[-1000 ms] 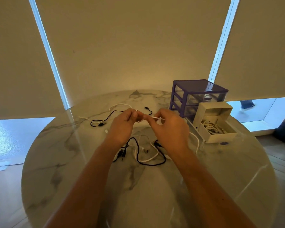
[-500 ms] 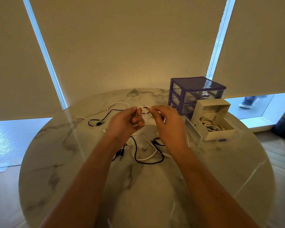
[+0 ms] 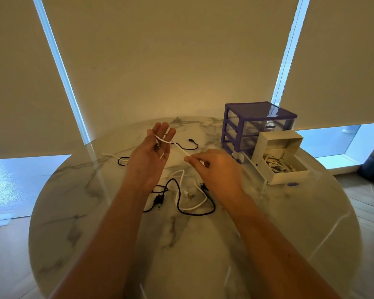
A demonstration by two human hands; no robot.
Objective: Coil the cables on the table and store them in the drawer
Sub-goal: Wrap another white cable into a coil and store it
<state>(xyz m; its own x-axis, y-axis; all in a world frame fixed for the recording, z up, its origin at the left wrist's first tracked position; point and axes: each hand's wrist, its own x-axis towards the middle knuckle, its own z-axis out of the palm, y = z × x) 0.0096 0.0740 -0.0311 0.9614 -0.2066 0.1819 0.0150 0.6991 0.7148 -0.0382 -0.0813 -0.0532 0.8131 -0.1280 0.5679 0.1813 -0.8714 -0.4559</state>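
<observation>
My left hand point(image 3: 153, 152) is raised above the marble table point(image 3: 95, 212) with its fingers straight. A white cable point(image 3: 178, 148) loops around those fingers, its plug end lying against the palm. My right hand point(image 3: 214, 167) pinches the same cable a short way to the right, stretching it taut. More white and black cables point(image 3: 181, 199) lie tangled on the table beneath both hands. The pulled-out white drawer point(image 3: 289, 175) at the right holds a coiled white cable point(image 3: 274, 164).
A purple drawer unit point(image 3: 257, 126) with clear fronts stands at the back right of the round table. Another black and white cable point(image 3: 119, 159) lies left of my left hand. Window blinds hang behind the table. A small purple object point(image 3: 293, 184) lies by the drawer.
My hands have moved apart. The left hand's fingers have straightened out with the white cable wrapped over them, and the right hand has drawn the cable to the right.
</observation>
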